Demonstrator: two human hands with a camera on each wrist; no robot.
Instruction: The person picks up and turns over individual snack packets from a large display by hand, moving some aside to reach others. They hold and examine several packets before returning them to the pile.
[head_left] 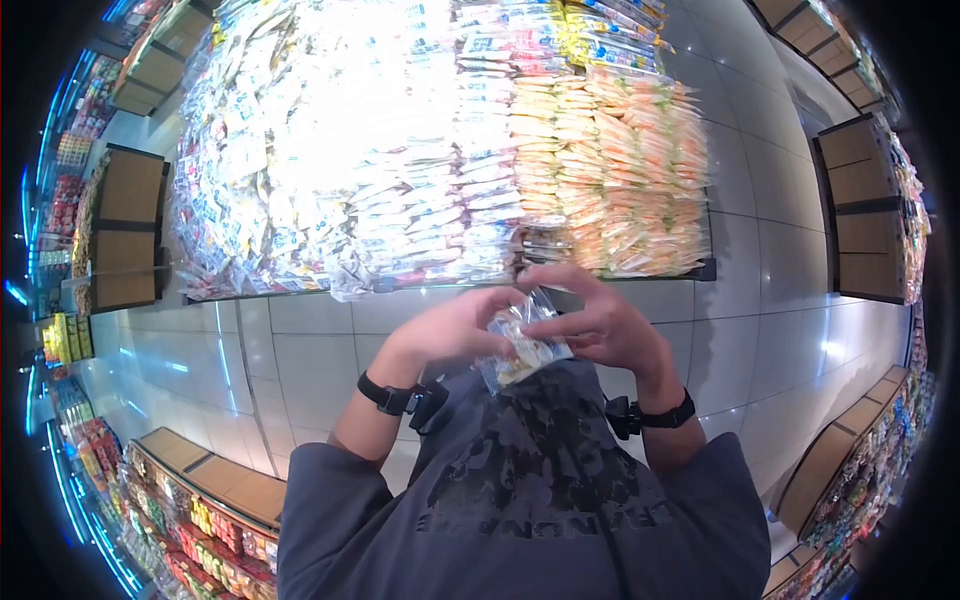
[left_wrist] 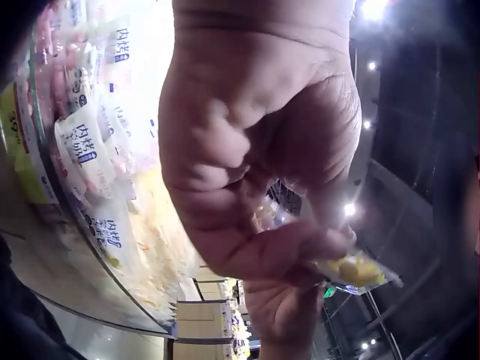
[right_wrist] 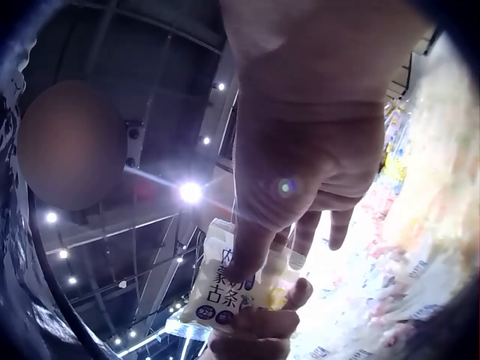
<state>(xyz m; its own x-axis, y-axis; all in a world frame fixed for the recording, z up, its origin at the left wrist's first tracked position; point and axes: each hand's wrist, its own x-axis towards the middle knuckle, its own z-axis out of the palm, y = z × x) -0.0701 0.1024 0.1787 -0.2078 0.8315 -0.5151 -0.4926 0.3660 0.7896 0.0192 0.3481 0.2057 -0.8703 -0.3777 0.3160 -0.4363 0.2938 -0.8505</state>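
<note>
A small clear-and-white snack packet [head_left: 528,345] is held between both hands in front of the torso, near the display's front edge. The left hand [head_left: 455,328] has its fingers curled and grips the packet's left side; in the left wrist view this hand [left_wrist: 255,150] pinches it, with a yellow printed end [left_wrist: 356,271] sticking out. The right hand [head_left: 605,325] holds the packet's other side between thumb and fingers. In the right wrist view, the right hand's [right_wrist: 300,172] thumb lies on the white packet [right_wrist: 225,281] with dark printed characters, the left hand's fingers below it.
A wide display [head_left: 610,170] heaped with rows of wrapped packets stands ahead, its left part washed out by glare. Shelves with brown boxes [head_left: 130,225] stand at the left, others [head_left: 865,205] at the right. Tiled floor [head_left: 310,350] lies between them.
</note>
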